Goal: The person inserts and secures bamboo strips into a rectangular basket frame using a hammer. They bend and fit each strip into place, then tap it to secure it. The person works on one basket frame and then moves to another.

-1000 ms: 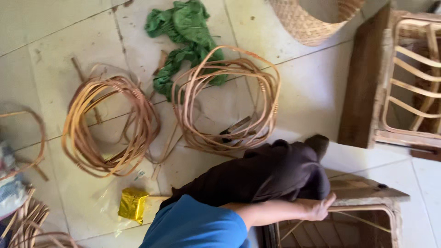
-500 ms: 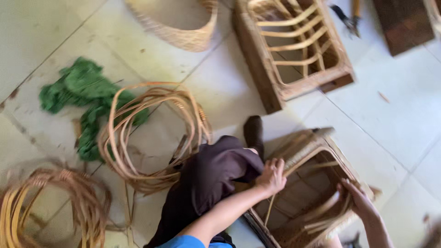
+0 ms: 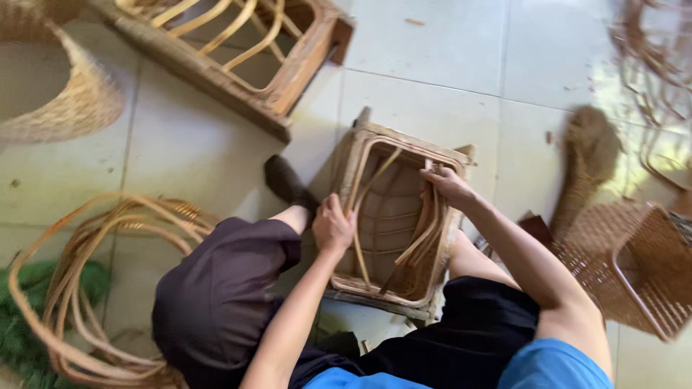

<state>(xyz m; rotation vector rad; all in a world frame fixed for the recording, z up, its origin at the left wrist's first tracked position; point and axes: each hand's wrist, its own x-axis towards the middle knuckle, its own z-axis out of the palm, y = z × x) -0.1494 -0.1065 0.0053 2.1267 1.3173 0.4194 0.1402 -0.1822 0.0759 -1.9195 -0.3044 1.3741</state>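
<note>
A square rattan frame (image 3: 375,137), partly woven, sits on the tiled floor between my knees. My left hand (image 3: 333,225) is closed around a thin cane strip (image 3: 358,253) at the frame's left edge. My right hand (image 3: 447,186) grips the frame's right side, where several bent cane strips (image 3: 422,241) run down into it. My legs in dark trousers lie on either side, and a dark-socked foot (image 3: 287,180) rests beside the frame's left edge.
A coil of cane (image 3: 86,288) lies at the left over a green cloth (image 3: 18,338). A woven round basket (image 3: 54,79) is at top left, a larger wooden frame (image 3: 238,50) at the top, and a square woven basket (image 3: 634,266) at right.
The view has swung right and down, from the coils and green cloth to the frame between my knees. Both hands are now on the frame, and a square basket has come into view at right.
</note>
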